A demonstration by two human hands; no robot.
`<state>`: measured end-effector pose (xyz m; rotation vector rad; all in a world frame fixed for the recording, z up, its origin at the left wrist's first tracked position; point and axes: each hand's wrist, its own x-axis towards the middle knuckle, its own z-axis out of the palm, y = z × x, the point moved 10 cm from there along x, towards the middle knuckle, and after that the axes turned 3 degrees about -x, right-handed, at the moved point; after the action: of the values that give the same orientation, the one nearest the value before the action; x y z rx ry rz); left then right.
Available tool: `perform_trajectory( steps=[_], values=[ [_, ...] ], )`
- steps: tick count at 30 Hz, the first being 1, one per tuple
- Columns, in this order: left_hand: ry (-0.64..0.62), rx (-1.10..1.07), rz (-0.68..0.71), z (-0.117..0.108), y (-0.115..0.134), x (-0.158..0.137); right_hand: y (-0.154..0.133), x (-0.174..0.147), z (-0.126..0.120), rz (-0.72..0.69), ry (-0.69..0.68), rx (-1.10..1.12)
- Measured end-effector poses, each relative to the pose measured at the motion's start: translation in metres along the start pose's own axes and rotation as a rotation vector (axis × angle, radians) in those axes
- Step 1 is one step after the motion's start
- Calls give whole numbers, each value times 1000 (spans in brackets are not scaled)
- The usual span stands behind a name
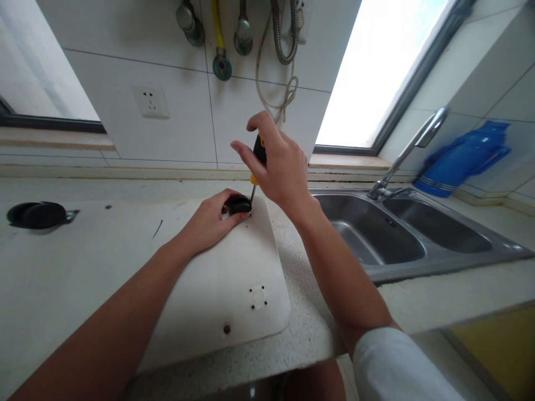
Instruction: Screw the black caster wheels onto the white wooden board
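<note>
Pale speckled stone counter [305,295]. Black rounded fitting [239,204], near the far right corner of a white round-cornered board [209,301], is pinched by the left hand [209,221]. Black-and-yellow screwdriver [259,150] stands beside it in the right hand [287,170], thumb and forefinger parted.

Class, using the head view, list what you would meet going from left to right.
Black round piece, wall socket, left hand, right hand with the screwdriver, tap, blue jug.
</note>
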<state>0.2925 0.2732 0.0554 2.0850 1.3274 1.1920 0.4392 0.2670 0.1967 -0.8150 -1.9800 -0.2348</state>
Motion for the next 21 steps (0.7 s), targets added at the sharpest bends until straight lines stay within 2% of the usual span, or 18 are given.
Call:
perform_trajectory(
  steps=[4, 8, 13, 18, 21],
  values=[
    [1, 52, -1, 0, 0, 0, 1, 0, 11, -67, -65, 182],
    [5, 51, -3, 0, 1, 0, 10, 0, 2, 16, 65, 42],
    [6, 46, 4, 1, 4, 0, -11, -1, 11, -111, -105, 210],
    [3, 33, 15, 1, 5, 0, -5, -3, -3, 2, 57, 14],
    [-2, 39, 17, 2, 6, 0, -6, -2, 3, -31, -7, 138]
  ],
)
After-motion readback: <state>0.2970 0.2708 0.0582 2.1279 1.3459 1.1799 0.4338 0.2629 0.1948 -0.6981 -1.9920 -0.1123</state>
